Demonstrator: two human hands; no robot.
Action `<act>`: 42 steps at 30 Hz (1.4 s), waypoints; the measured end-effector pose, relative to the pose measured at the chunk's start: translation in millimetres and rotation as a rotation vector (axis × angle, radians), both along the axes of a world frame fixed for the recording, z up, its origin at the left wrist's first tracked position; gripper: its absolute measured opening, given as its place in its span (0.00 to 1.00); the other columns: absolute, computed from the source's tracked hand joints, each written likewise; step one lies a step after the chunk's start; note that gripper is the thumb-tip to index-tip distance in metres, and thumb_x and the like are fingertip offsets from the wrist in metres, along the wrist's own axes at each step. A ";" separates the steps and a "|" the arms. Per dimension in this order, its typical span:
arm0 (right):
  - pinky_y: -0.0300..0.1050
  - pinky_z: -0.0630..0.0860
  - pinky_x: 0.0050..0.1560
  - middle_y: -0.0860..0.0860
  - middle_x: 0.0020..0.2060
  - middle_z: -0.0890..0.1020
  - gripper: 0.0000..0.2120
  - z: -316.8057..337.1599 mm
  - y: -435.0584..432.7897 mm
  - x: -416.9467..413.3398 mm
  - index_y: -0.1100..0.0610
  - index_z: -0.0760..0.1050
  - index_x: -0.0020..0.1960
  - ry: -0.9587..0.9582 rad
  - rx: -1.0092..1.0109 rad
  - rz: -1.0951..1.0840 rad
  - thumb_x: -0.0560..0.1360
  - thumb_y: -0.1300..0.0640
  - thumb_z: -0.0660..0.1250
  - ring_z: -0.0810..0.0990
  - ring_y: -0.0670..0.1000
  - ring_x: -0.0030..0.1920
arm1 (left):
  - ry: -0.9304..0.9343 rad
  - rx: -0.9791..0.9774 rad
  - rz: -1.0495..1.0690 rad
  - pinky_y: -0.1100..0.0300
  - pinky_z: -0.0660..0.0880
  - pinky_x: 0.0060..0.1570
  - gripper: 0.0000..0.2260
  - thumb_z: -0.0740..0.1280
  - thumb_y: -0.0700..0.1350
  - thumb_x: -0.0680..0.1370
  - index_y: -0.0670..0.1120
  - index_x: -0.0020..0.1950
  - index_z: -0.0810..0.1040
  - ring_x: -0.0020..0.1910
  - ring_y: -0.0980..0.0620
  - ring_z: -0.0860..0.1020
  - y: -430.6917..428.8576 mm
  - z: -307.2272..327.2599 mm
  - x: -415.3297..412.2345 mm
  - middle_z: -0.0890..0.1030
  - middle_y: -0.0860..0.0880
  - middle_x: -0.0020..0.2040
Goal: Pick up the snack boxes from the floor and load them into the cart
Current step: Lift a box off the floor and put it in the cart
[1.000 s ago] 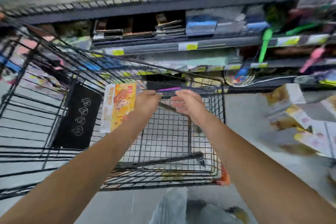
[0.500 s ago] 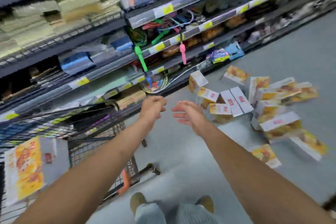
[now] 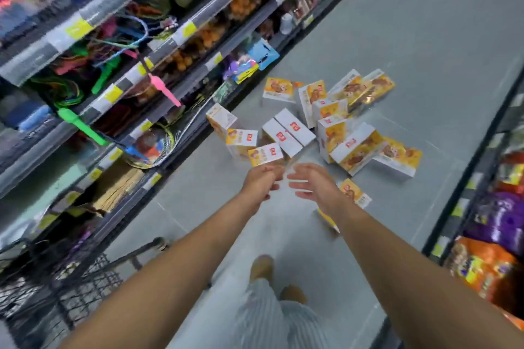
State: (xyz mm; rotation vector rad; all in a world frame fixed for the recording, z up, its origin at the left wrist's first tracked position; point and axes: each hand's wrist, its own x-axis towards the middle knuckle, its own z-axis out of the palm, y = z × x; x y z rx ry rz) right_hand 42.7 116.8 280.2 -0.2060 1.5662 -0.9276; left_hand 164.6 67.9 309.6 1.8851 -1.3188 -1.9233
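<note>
orange-and-white snack boxes [image 3: 326, 127] lie in a loose heap on the grey floor [image 3: 425, 37], near the foot of the shelves [image 3: 141, 37]. both arms stretch toward them: the left hand [image 3: 262, 183] is loosely curled and empty, the right hand [image 3: 314, 187] has its fingers spread, touching nothing. the black wire cart [image 3: 71, 286] stands at lower left, well apart from the heap.
</note>
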 end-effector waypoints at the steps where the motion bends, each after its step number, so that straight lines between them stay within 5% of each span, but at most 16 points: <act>1: 0.45 0.74 0.43 0.55 0.49 0.82 0.03 -6.0 2.7 -12.2 0.55 0.74 0.50 -0.003 0.014 -0.030 0.77 0.57 0.65 0.81 0.53 0.44 | -0.006 0.011 -0.023 0.62 0.66 0.38 0.06 0.65 0.47 0.77 0.51 0.40 0.75 0.38 0.55 0.76 -2.6 -5.0 -12.1 0.79 0.50 0.46; 9: 0.44 0.73 0.39 0.53 0.43 0.82 0.03 -52.0 11.7 -121.9 0.54 0.75 0.46 -0.007 0.120 -0.312 0.78 0.57 0.64 0.80 0.53 0.42 | -0.070 0.119 -0.297 0.58 0.68 0.46 0.06 0.65 0.50 0.78 0.49 0.51 0.74 0.49 0.51 0.76 -36.7 -57.2 -136.1 0.78 0.50 0.51; 12: 0.43 0.73 0.39 0.52 0.40 0.81 0.03 -72.0 10.6 -155.9 0.56 0.75 0.51 -0.002 0.136 -0.411 0.79 0.57 0.63 0.79 0.51 0.38 | -0.088 0.136 -0.453 0.62 0.67 0.41 0.09 0.64 0.51 0.78 0.49 0.54 0.74 0.52 0.51 0.75 -50.1 -77.2 -185.3 0.78 0.51 0.53; 17: 0.37 0.72 0.29 0.53 0.38 0.79 0.05 -114.2 19.9 -196.0 0.55 0.74 0.44 -0.033 0.196 -0.612 0.78 0.59 0.62 0.77 0.49 0.34 | -0.124 0.178 -0.649 0.61 0.67 0.39 0.05 0.65 0.50 0.78 0.49 0.48 0.76 0.51 0.51 0.75 -50.6 -121.9 -254.6 0.77 0.50 0.53; 19: 0.34 0.72 0.25 0.53 0.38 0.79 0.04 -134.4 29.2 -204.8 0.55 0.75 0.45 -0.050 0.244 -0.688 0.78 0.60 0.63 0.77 0.48 0.33 | -0.142 0.208 -0.693 0.60 0.68 0.43 0.11 0.65 0.49 0.78 0.46 0.57 0.76 0.53 0.50 0.75 -44.0 -142.3 -274.2 0.78 0.48 0.57; 23: 0.40 0.71 0.34 0.52 0.40 0.80 0.06 -186.7 58.1 -216.5 0.53 0.74 0.42 -0.061 0.350 -0.765 0.77 0.58 0.64 0.77 0.49 0.36 | -0.163 0.251 -0.748 0.69 0.72 0.24 0.17 0.64 0.48 0.79 0.41 0.65 0.73 0.41 0.51 0.76 -22.9 -192.7 -299.4 0.76 0.47 0.57; 28: 0.40 0.70 0.34 0.54 0.41 0.79 0.05 -279.5 84.6 -229.6 0.54 0.75 0.43 -0.038 0.451 -0.817 0.75 0.62 0.63 0.76 0.52 0.40 | -0.251 0.258 -0.755 0.67 0.66 0.33 0.22 0.64 0.47 0.79 0.41 0.71 0.67 0.46 0.53 0.72 -0.8 -284.4 -311.2 0.74 0.44 0.66; 33: 0.47 0.77 0.44 0.57 0.54 0.81 0.07 -400.4 94.2 -231.5 0.54 0.73 0.53 -0.034 0.506 -0.806 0.75 0.59 0.65 0.79 0.54 0.48 | -0.322 0.266 -0.741 0.76 0.68 0.23 0.20 0.63 0.42 0.80 0.38 0.71 0.67 0.34 0.60 0.69 12.7 -388.3 -318.1 0.72 0.41 0.68; 37: 0.50 0.79 0.51 0.55 0.56 0.80 0.08 -483.5 98.8 -230.5 0.54 0.69 0.54 -0.040 0.523 -0.835 0.77 0.60 0.65 0.81 0.55 0.51 | -0.371 0.290 -0.690 0.74 0.69 0.31 0.22 0.63 0.44 0.80 0.40 0.73 0.63 0.51 0.50 0.76 18.5 -465.9 -320.9 0.70 0.43 0.70; 42: 0.51 0.78 0.55 0.55 0.60 0.76 0.24 -567.5 108.3 -224.1 0.57 0.64 0.70 -0.028 0.589 -0.826 0.76 0.59 0.67 0.79 0.54 0.53 | -0.423 0.318 -0.662 0.62 0.68 0.49 0.23 0.63 0.47 0.80 0.43 0.73 0.63 0.57 0.50 0.74 20.5 -559.3 -319.1 0.72 0.46 0.68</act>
